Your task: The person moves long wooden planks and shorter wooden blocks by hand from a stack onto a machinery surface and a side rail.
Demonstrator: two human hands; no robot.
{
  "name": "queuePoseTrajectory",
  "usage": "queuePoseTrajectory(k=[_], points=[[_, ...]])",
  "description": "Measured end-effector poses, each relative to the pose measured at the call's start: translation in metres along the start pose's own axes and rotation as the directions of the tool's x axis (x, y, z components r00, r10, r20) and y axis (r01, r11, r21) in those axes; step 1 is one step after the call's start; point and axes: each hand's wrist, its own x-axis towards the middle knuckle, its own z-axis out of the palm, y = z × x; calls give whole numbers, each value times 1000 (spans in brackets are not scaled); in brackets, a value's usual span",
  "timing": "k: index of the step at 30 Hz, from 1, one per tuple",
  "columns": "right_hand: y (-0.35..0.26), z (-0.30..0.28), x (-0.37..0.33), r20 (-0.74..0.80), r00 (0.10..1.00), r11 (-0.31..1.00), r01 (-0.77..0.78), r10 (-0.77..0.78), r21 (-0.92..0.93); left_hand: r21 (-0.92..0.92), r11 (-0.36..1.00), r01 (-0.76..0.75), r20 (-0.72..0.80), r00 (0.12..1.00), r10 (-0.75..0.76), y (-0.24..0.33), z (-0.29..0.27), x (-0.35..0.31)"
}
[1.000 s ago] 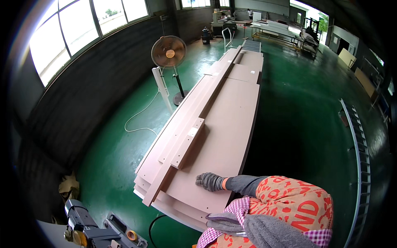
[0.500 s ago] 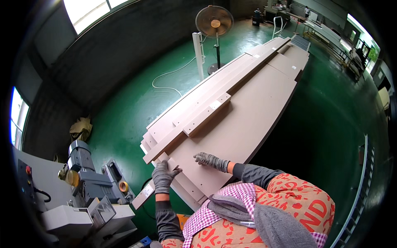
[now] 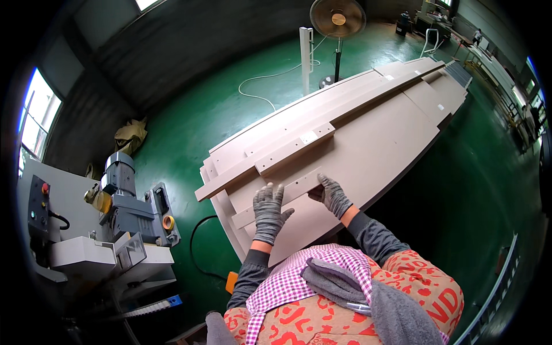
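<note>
A short pale pinkish board strip (image 3: pixel 297 186) with small holes lies slantwise on the large flat panels (image 3: pixel 376 150), close to me. My left hand (image 3: pixel 268 211), in a grey striped glove, rests over its left part with the fingers stretched out and the thumb apart. At the strip's right end is my right hand (image 3: pixel 333 196), gloved alike, its fingers and thumb bent round the end and edge. Just beyond the hands, a shorter block-like piece (image 3: pixel 294 147) with a white label sits against a long narrow beam (image 3: pixel 227 183) of the same colour.
To the left stands a grey machine with a motor (image 3: pixel 119 172), a control box (image 3: pixel 39 204) and a roll of yellow tape (image 3: pixel 168 222). A pedestal fan (image 3: pixel 338 20) and a white post (image 3: pixel 305 60) stand behind the panels. A black cable (image 3: pixel 192 247) runs over the green floor.
The short strip, formerly hanging past the panels' near left end by my left hand, now lies on the panels. My right hand has moved onto its end; the view has shifted left.
</note>
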Motion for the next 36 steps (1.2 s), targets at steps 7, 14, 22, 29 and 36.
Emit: queuePoseTrajectory(k=[7,14,22,29,36], points=[[-112,-26,76,-79,993,995,84,-88,-48,-9,894,447,72,892,-445,-18,42,-90],[-159,-25,155,-111,992,995,50,-59,-86,3,830,558,245,804,-541,-12,68,-134],[-179,-25,190,-159,987,957,-81,37,-278,4,824,567,232,801,-552,-12,72,-133],[-202,-34,191,-346,936,445,-282,-67,-850,-35,838,545,155,831,-534,-14,83,-138],[-168,45,171,599,749,-622,332,-283,-709,-16,826,564,219,808,-547,-11,70,-132]])
